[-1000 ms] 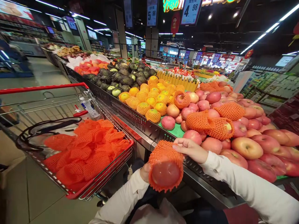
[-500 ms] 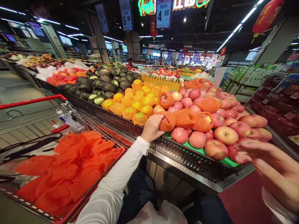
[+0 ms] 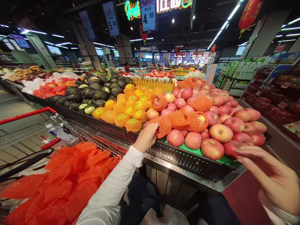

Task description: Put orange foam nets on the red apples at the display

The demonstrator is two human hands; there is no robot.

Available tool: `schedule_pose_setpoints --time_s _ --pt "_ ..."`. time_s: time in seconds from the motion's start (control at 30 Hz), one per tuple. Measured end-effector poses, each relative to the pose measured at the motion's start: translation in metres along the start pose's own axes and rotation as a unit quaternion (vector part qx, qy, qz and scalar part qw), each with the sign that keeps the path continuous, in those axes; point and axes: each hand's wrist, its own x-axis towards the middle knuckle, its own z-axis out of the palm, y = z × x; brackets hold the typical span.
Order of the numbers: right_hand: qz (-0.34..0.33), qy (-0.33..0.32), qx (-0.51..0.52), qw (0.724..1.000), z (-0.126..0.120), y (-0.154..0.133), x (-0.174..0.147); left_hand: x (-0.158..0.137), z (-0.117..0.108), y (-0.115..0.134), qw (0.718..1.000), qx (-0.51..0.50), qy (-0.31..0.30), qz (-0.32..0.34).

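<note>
My left hand is closed on the near side of an apple in an orange foam net, at the front edge of the apple pile. Other netted apples lie just right of it. At the right front corner my right hand reaches in with its thumb and fingers apart. Its fingertips are at a bare red apple; whether they touch it I cannot tell. Bare apples fill the black crate around both hands, over a green mat.
On the left stands a shopping cart with a red handle, heaped with loose orange foam nets. Netted oranges and dark fruit in black nets lie left of the apples. A metal ledge runs along the display front.
The view has swung a little to the right. My right hand has come in to the corner apple, its fingers less blurred. The left hand stays at the netted apple.
</note>
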Motion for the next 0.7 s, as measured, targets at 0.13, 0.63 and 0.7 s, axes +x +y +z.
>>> schedule_pose_setpoints --time_s 0.13,0.63,0.7 --pt "-0.167 -0.086 -0.040 0.981 0.055 -0.047 0.030 -0.010 0.006 0.011 0.998 0.054 -0.034 -0.012" --pt "-0.192 -0.074 -0.079 0.975 0.080 -0.061 0.014 -0.088 0.056 0.021 0.992 -0.054 0.114 -0.009" --pt "-0.175 -0.052 -0.069 0.981 0.069 -0.062 0.011 -0.090 0.043 0.022 0.981 -0.051 0.186 0.007"
